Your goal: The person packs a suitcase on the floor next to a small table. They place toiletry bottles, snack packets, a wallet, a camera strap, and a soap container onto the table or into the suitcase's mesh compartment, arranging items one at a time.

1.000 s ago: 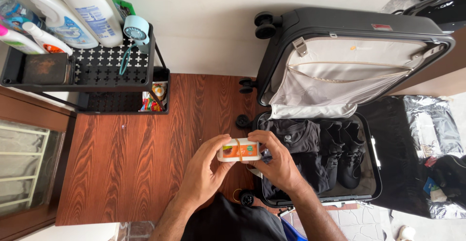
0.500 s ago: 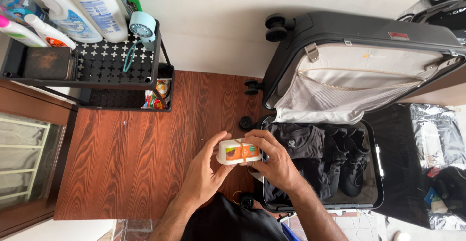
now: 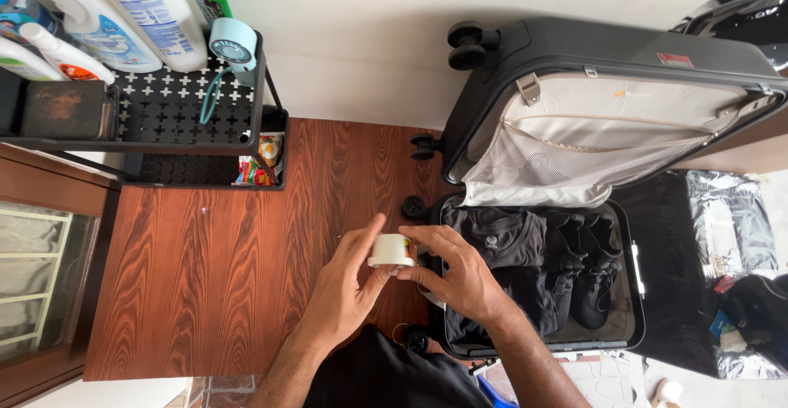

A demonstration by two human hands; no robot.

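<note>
Hands, left [image 3: 349, 293] and right [image 3: 460, 277], grip clamped on white jar [image 3: 391, 251] beside open suitcase's [image 3: 632, 293] edge.

White round container [image 3: 391, 250] with an orange edge in my hands, reddish-brown wood-grain floor [image 3: 222, 252], black suitcase [image 3: 591, 55] with cream lining, black folded clothes [image 3: 505, 244] and black shoes [image 3: 595, 281], black rack [image 3: 176, 108] with white cross pattern, white-and-blue bottles [image 3: 156, 14].

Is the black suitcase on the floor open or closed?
Open. The suitcase lid stands raised, showing its pale lining, and dark clothes and black shoes lie inside.
</note>
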